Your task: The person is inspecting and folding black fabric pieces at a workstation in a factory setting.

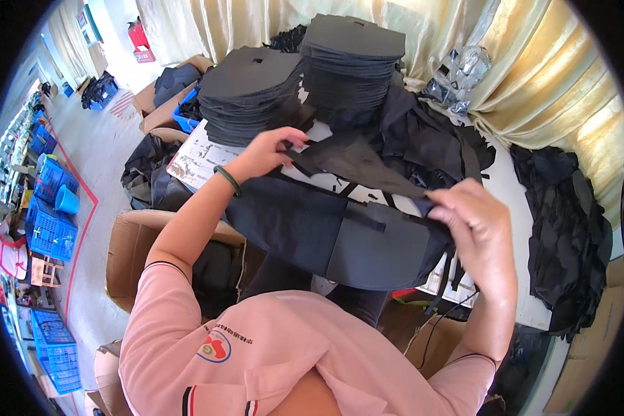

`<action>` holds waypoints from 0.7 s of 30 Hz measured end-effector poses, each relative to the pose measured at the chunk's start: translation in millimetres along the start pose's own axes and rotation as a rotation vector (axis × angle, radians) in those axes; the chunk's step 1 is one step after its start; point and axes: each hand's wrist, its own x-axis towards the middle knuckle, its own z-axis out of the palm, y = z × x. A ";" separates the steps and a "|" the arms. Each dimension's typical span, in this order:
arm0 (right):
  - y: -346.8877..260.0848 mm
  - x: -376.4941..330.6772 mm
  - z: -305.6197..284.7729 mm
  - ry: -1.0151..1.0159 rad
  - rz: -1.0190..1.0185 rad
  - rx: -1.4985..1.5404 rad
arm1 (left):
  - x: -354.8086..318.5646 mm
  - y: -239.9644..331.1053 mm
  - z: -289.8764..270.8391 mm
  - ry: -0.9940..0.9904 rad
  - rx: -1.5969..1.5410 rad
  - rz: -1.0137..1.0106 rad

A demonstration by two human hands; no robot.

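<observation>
A thin black fabric piece (359, 161) is stretched between my two hands over the white table. Its left end is pinched in the fingers of my left hand (270, 150). My right hand (470, 211) grips the opposite end, thumb and fingers closed on the edge. Below, a larger black fabric item (284, 220) hangs over the near table edge towards my lap, with a smooth dark grey panel (380, 248) on its right part. Black straps cross the tabletop just behind it. Whether the stretched piece is joined to this item, I cannot tell.
Two tall stacks of black panels (251, 75) (353, 38) stand at the back. Black cloth is heaped (430, 132) behind my hands, and more hangs over the right table edge (568, 229). An open cardboard box (135, 253) is at left; blue crates (52, 232) line the floor farther left.
</observation>
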 end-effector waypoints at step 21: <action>5.8 -46.5 -35.3 -0.460 0.143 0.576 | -66.6 -2.6 -57.0 0.185 0.677 0.285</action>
